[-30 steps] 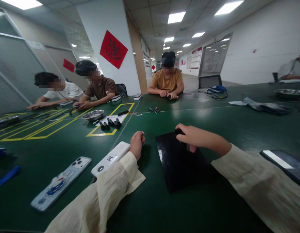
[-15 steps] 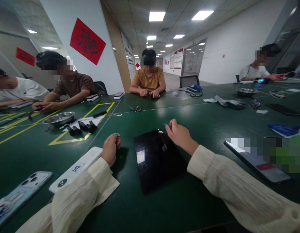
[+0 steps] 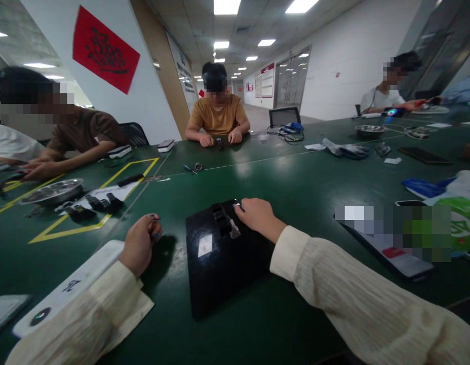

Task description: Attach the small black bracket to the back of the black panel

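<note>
A flat, glossy black plate (image 3: 223, 274) lies on the green table in front of me, with a black raised bracket (image 3: 220, 219) near its far edge. A small pale, shiny piece (image 3: 234, 230) sits beside the bracket. My right hand (image 3: 260, 215) is closed at the plate's far right corner, thumb and finger pinched close to the bracket; what is between them, if anything, is hidden. Left of the plate, my left hand (image 3: 141, 242) hovers apart from it with curled fingers, their inside hidden. Under my left forearm is a white oblong device (image 3: 73, 281).
A phone (image 3: 14, 309) lies at the far left, a dark flat device (image 3: 390, 248) at the right. Black parts (image 3: 92, 205) and a metal bowl (image 3: 54, 191) stand at the left. Gloves (image 3: 345, 148) lie further back. A co-worker (image 3: 220, 114) sits across the table.
The view has turned right, so things appear further left. My right hand has come down to the plate's far corner and its fingers have closed. My left hand stays curled.
</note>
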`<control>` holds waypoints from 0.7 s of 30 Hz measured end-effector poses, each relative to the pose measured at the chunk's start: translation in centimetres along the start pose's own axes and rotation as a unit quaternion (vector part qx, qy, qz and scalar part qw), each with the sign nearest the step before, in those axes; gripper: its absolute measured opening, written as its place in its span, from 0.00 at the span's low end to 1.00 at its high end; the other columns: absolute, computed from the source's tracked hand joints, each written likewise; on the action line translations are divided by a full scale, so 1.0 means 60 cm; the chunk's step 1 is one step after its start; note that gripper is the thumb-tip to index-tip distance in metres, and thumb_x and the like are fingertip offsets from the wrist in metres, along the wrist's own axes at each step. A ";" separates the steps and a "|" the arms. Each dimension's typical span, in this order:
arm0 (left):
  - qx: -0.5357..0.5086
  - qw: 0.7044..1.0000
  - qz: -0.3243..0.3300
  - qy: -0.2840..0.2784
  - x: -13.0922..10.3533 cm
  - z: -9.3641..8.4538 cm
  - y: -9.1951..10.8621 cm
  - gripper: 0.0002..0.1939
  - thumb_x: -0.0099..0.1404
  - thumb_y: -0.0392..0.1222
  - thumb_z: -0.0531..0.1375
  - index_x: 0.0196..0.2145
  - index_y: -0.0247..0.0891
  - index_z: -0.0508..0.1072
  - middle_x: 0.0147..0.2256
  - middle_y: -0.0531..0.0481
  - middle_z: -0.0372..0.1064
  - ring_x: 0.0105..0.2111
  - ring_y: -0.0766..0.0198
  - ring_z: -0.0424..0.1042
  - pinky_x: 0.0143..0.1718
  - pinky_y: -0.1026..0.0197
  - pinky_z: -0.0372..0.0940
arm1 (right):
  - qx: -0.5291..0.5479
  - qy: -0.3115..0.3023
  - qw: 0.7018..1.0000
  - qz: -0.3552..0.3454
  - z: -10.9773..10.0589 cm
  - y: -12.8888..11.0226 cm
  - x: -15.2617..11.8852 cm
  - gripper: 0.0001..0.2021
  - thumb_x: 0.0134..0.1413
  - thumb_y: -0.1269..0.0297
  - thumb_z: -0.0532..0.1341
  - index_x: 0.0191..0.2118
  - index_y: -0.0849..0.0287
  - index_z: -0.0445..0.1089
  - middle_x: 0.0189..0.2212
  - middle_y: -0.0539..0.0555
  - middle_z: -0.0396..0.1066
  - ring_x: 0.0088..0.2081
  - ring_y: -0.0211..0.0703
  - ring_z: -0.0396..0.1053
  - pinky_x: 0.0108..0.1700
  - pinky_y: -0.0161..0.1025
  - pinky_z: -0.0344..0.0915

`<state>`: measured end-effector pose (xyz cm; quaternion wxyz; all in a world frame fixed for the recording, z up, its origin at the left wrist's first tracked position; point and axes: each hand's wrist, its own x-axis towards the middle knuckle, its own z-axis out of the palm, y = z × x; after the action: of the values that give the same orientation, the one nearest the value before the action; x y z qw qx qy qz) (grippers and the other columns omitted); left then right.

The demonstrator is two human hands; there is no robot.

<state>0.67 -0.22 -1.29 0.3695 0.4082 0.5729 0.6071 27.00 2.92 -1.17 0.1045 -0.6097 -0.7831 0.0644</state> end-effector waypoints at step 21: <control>-0.014 1.000 0.022 0.009 0.000 -0.013 -0.010 0.06 0.51 0.43 0.54 0.25 0.38 0.61 0.11 0.61 0.47 0.13 0.72 0.49 0.16 0.69 0.47 | -0.130 0.199 0.971 0.025 -0.068 0.118 -0.251 0.33 0.54 0.53 0.50 0.63 0.56 0.40 0.54 0.65 0.58 0.54 0.61 0.58 0.55 0.62 0.46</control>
<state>-0.06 -0.45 -1.87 0.3567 0.4104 0.5583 0.6266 38.22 -10.03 -0.11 0.1761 -0.6378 -0.7329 -0.1582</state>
